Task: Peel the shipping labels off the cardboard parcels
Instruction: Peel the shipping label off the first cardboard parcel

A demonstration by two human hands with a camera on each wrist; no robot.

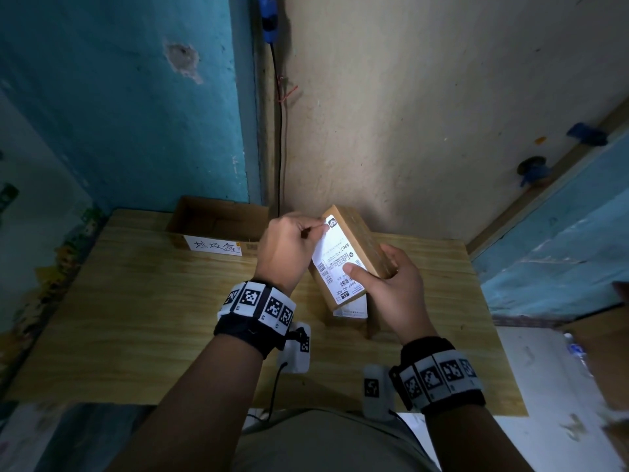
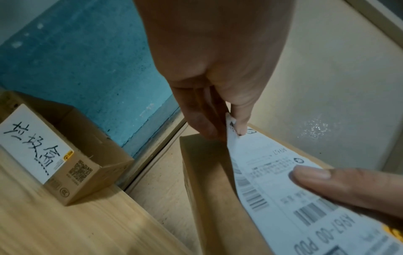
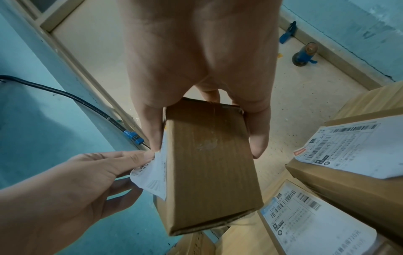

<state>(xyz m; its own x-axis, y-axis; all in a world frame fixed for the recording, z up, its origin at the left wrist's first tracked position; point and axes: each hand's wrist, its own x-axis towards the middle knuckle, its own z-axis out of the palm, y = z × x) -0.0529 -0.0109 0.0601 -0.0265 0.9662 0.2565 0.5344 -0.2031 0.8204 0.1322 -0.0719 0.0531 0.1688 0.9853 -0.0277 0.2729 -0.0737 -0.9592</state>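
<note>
Blue and beige walls meet in a corner behind a wooden table, which fills the lower half of the head view. At the table's 11 o'clock corner stands an open cardboard box with a handwritten white tag on its front. Near the table's centre, a cardboard parcel is held tilted above the surface, its long axis running from 1 o'clock down to 7 o'clock. Beneath it another parcel lies on the table, mostly hidden. The right wrist view shows two further labelled parcels stacked at 4 o'clock. The right hand clamps the held parcel, thumb pressed on the lower part of the shipping label and fingers wrapped round the opposite side. The left hand pinches the label's upper corner between thumb and fingertips at the parcel's 11 o'clock end. That edge of the label is lifted clear of the cardboard; the portion under the right thumb lies flat on the parcel face.
</note>
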